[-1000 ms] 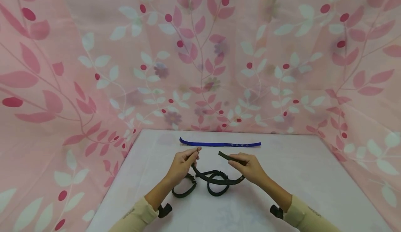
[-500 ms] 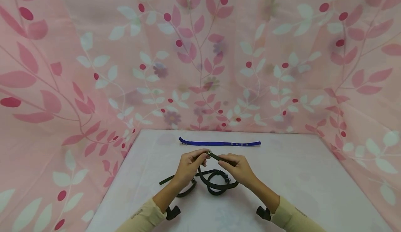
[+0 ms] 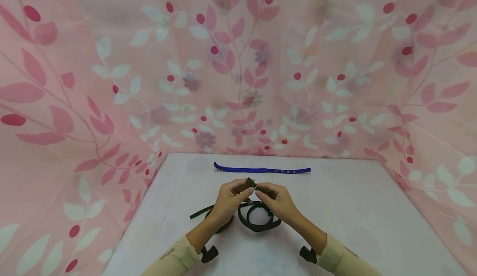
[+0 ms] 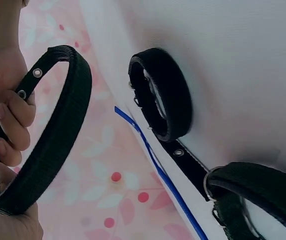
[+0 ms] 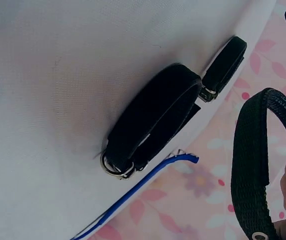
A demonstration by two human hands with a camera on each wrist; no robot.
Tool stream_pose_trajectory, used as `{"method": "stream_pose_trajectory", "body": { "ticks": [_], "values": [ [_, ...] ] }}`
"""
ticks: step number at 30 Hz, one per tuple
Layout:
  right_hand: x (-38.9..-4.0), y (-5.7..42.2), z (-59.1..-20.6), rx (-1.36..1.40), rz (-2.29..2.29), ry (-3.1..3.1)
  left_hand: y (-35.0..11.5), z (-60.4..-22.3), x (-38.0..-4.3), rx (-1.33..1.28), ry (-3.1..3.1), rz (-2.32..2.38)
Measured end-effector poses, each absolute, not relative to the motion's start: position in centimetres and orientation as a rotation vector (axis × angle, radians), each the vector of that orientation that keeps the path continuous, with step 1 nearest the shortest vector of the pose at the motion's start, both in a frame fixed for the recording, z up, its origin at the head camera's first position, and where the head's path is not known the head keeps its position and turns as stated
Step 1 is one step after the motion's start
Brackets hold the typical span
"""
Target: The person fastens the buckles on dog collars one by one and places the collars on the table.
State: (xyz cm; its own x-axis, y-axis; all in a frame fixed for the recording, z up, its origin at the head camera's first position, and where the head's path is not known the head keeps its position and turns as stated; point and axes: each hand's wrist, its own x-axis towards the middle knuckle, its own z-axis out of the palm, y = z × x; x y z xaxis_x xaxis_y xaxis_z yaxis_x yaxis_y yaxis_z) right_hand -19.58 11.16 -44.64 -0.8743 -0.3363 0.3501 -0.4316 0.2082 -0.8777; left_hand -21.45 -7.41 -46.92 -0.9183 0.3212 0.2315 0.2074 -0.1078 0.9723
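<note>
Left fingers and right fingers pinch the dark green collar; closer together now.

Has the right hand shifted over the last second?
Yes. Judged against the blue strap in the head view, the right hand has moved leftward, closer to the left hand.

Head view facing forward and down, wrist views nearer, tilted, all sharing held collar
</note>
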Motion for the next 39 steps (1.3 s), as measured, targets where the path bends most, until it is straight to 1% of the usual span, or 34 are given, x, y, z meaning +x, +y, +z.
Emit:
{"method": "stream_pose_trajectory", "body": {
  "ticks": [1,8,19,26,31,39],
  "values": [
    [-19.4,11.0,-44.2,0.758,1.775,-2.374,-7.3,-46.8,-21.5,0.599,2.029,2.208],
    [-19.3,10.6,-44.4,0.828,1.766,-2.334,-7.1,-45.7,-21.4,0.538,1.873,2.278],
    [-19.4,10.4,-44.4,0.851,1.708,-2.236,-7.6,-44.9,-21.4,0.568,2.054,2.176],
    [-19.2,10.7,-44.3,0.83,1.836,-2.297,-8.3,-44.4,-21.7,0.586,2.036,2.242],
    [-19.1,10.7,-44.0,0.86,1.8,-2.308,-8.8,-44.2,-22.1,0.602,2.023,2.306],
    [-19.4,10.5,-43.9,0.725,1.678,-2.381,-9.6,-43.4,-22.3,0.566,2.002,2.397]
  ]
}}
